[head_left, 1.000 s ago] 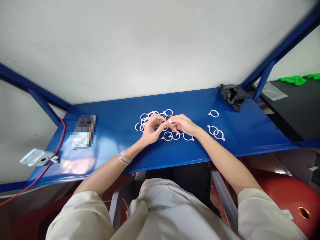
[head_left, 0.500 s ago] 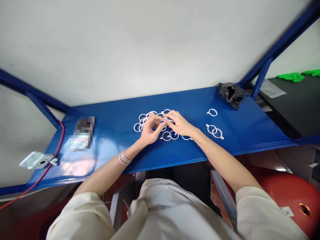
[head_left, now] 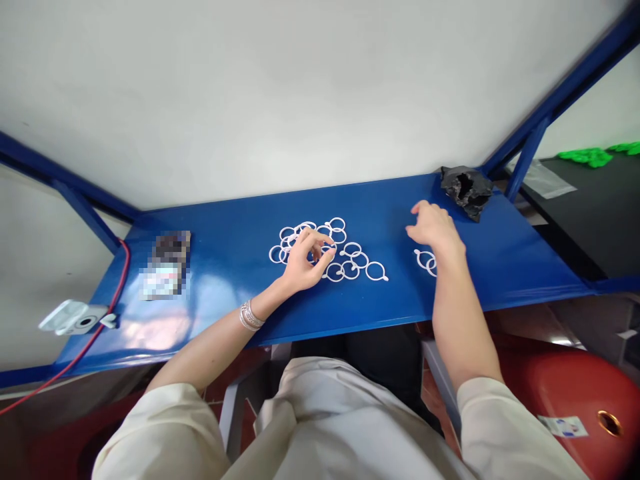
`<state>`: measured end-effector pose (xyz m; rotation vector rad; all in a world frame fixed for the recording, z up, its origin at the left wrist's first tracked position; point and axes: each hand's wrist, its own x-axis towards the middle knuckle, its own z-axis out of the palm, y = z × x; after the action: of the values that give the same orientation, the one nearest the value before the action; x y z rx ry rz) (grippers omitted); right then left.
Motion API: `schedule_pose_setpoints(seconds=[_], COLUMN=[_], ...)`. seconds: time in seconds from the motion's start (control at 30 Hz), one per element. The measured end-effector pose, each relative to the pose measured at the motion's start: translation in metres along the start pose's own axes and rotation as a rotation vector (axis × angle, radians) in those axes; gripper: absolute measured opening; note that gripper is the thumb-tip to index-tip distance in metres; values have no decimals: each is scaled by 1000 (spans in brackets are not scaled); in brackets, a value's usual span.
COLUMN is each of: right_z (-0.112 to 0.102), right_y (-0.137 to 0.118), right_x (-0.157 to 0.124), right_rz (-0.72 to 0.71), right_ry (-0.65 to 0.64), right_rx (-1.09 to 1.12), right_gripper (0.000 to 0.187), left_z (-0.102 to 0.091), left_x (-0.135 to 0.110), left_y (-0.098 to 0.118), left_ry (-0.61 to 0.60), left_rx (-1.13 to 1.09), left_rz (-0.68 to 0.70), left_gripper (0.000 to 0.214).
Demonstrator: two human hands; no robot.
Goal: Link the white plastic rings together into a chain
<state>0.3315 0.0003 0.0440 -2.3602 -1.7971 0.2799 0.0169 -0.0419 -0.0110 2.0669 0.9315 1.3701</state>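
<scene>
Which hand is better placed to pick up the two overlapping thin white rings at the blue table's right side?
Probably the right hand: it is close to those thin white rings, while the left hand is at the larger ring cluster.

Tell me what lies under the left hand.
White tabbed rings show around the left hand, some partly hidden beneath it, on the blue tabletop. Whatever the hand fully covers cannot be seen.

Possibly a workshop: plain blue bench [head_left: 400,303], braced blue frame [head_left: 529,160].
</scene>
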Motion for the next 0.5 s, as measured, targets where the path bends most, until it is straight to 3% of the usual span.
schedule_pose_setpoints(seconds=[0.1,0.17,0.3,0.4,0.5], right_z=[-5,0,23,37,43], right_y=[12,7,-20,-45,-63], right_x=[6,7,1,-15,-35], right_rz=[185,129,-304,-576,-709], right_ry=[-191,-241,-180,-347,-509], right_rx=[-128,-88,273,686,896], right_gripper=[45,27,12,6,18], left_z=[1,1,1,1,2], left_x=[-1,-1,0,0,0], left_y=[-1,-1,-2,-4,-5], left_ry=[-7,-5,-1,-17,-44], left_rx=[-3,6,49,71,47], left_rz=[1,4,-2,-28,-63], left_gripper=[15,14,12,16,29])
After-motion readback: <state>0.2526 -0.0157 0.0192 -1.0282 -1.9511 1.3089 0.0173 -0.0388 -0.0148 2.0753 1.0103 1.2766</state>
